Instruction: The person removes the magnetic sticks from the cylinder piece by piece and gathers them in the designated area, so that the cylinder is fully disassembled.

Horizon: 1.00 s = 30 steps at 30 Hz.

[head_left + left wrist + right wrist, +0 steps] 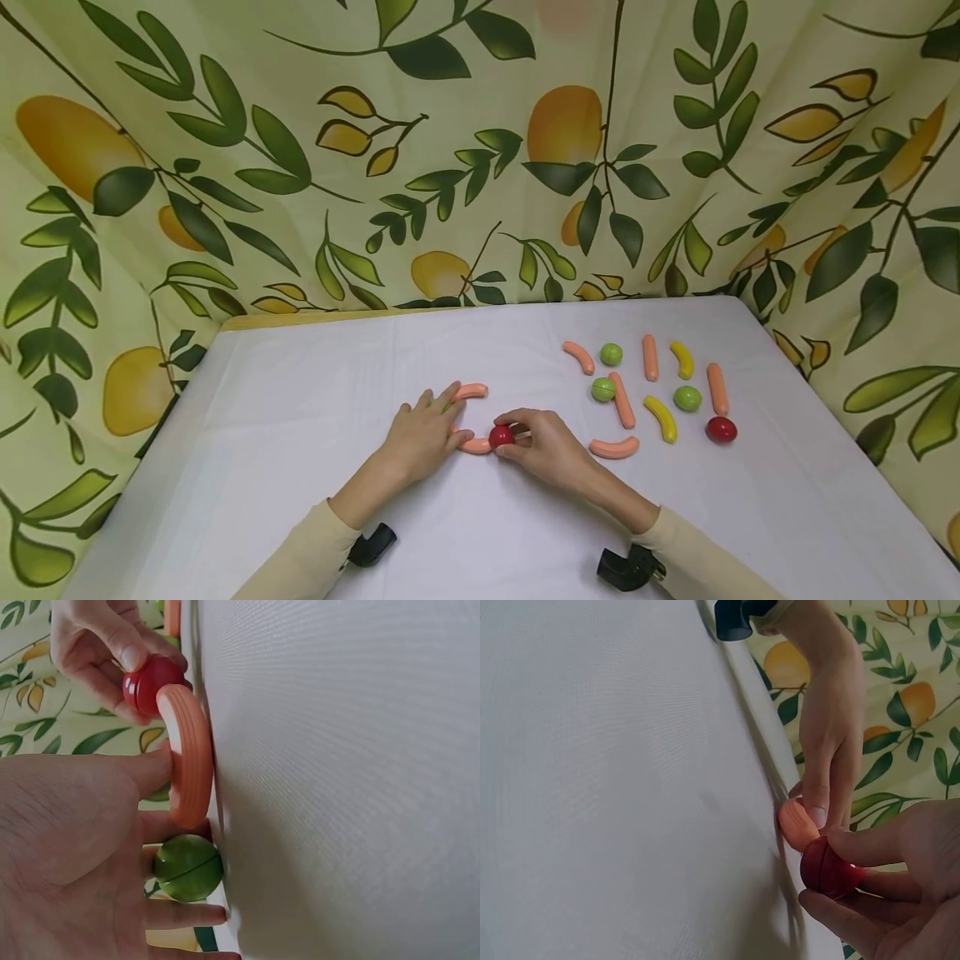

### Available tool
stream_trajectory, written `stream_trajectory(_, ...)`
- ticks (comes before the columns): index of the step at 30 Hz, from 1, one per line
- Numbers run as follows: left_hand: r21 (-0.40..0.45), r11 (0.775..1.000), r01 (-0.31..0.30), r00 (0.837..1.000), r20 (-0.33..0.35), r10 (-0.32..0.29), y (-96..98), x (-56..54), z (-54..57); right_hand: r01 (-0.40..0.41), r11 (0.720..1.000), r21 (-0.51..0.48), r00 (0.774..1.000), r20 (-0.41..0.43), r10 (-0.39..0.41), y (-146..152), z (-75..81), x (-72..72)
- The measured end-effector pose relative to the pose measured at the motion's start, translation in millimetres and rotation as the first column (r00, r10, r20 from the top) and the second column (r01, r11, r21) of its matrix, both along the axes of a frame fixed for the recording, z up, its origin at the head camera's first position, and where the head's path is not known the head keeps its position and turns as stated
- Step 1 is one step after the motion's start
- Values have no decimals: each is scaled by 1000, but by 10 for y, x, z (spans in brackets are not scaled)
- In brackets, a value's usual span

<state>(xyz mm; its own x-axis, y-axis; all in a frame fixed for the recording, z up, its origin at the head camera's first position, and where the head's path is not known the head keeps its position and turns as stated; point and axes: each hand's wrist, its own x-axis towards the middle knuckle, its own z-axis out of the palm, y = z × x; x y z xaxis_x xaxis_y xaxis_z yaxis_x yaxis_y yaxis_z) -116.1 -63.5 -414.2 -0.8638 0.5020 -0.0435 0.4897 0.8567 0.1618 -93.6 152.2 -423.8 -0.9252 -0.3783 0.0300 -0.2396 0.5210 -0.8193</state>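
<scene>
My right hand [551, 450] pinches a shiny red ball [501, 437] with a seam round it between thumb and fingers, low over the white table. The ball meets the end of a curved, ridged orange sausage [190, 757]. My left hand [423, 442] lies palm down with its fingers stretched out, the thumb against that sausage's side. Beside the sausage, among the left fingers, sits a green ball [189, 868], mostly hidden from the head view. Another curved orange sausage [472, 390] lies just past the left fingertips.
On the right of the white table [300, 400] lie several more orange sausages [615, 448], several green balls [687, 398], two yellow curved pieces [661, 418] and a second red ball [722, 430]. A fruit-patterned curtain [465, 208] hangs behind the table.
</scene>
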Motion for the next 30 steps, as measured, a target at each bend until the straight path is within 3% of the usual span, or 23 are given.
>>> stream_trajectory(5,-11,1000,1,1000,2,-1,7,0,4,31,1000,3,1000,3,-31,1,11,14)
stream_trajectory(11,-28,1000,9,1000,5,-9,-1,0,13,144,990,-3,989,-12,-144,37,23,8)
stream_trajectory(19,-7,1000,23,1000,-19,-23,-28,2,-8,106,994,31,993,-52,-104,89,36,11)
stream_trajectory(30,-19,999,46,999,-6,-46,-44,4,-16,152,982,115,983,-119,-138,334,75,-19)
